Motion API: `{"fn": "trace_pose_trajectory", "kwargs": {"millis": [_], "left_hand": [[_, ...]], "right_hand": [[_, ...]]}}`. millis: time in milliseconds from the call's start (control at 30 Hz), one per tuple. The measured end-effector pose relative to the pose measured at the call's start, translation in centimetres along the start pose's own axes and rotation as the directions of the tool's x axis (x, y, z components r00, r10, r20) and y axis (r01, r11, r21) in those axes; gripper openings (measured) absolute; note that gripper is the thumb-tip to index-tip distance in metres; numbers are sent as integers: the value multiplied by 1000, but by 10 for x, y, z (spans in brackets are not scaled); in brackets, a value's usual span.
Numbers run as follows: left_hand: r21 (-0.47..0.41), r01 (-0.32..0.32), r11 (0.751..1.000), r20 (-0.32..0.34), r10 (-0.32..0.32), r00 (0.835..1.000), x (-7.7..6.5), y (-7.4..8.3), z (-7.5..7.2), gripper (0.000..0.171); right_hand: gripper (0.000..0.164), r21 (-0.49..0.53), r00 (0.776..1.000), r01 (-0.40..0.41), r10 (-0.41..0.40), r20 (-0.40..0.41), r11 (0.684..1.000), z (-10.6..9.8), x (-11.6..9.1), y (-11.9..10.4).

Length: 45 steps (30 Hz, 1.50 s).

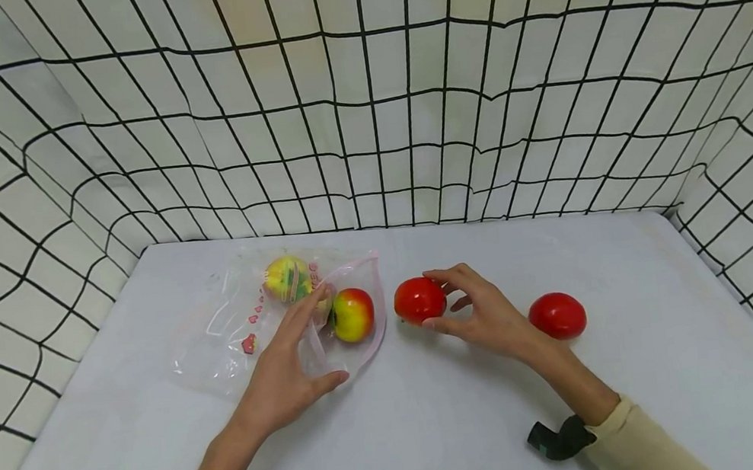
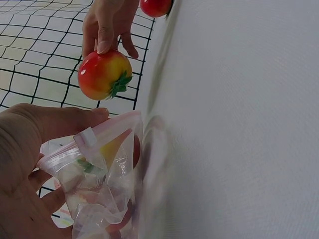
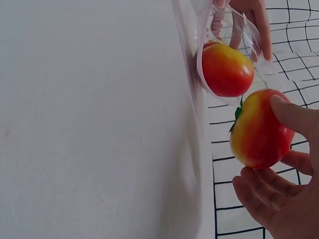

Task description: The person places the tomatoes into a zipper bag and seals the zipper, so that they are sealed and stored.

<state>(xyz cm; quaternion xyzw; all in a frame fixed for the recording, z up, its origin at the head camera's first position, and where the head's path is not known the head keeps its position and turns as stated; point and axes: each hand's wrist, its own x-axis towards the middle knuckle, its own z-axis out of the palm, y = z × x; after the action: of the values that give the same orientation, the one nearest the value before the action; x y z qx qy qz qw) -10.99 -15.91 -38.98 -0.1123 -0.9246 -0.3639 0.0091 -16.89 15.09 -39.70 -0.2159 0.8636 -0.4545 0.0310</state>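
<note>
A clear zip bag (image 1: 222,343) with a pink edge and red print lies on the table. My left hand (image 1: 281,387) holds it near the mouth, thumb and fingers spread wide on either side. Inside the bag are a yellow-and-red tomato (image 1: 353,315) near the mouth and a yellowish one (image 1: 287,278) deeper in. Just right of the mouth, my right hand (image 1: 489,319) grips a shiny red-and-yellow tomato (image 3: 261,129) between thumb and fingers. Its leafy green top (image 2: 119,84) faces the bag. Another red tomato (image 1: 557,315) lies on the table beside my right wrist.
The white table (image 1: 424,429) is bordered at the back and sides by a black wire grid (image 1: 375,128) with white panels behind it. A dark strap piece (image 1: 561,439) sits by my right cuff.
</note>
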Motion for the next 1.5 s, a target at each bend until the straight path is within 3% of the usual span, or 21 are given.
{"fn": "trace_pose_trajectory", "kwargs": {"millis": [933,1167,1500], "left_hand": [[-6,-4,1000,-1,4,1000,-2,1,1,117],[-2,-10,1000,-8,10,1000,-2,2,2,118],[-2,-14,1000,-11,14,1000,-1,2,1,117]], "right_hand": [[68,98,999,38,-41,23,994,23,1,-11],[66,104,996,79,-82,24,991,27,2,-15],[65,97,996,74,-78,34,993,32,3,-17]]}}
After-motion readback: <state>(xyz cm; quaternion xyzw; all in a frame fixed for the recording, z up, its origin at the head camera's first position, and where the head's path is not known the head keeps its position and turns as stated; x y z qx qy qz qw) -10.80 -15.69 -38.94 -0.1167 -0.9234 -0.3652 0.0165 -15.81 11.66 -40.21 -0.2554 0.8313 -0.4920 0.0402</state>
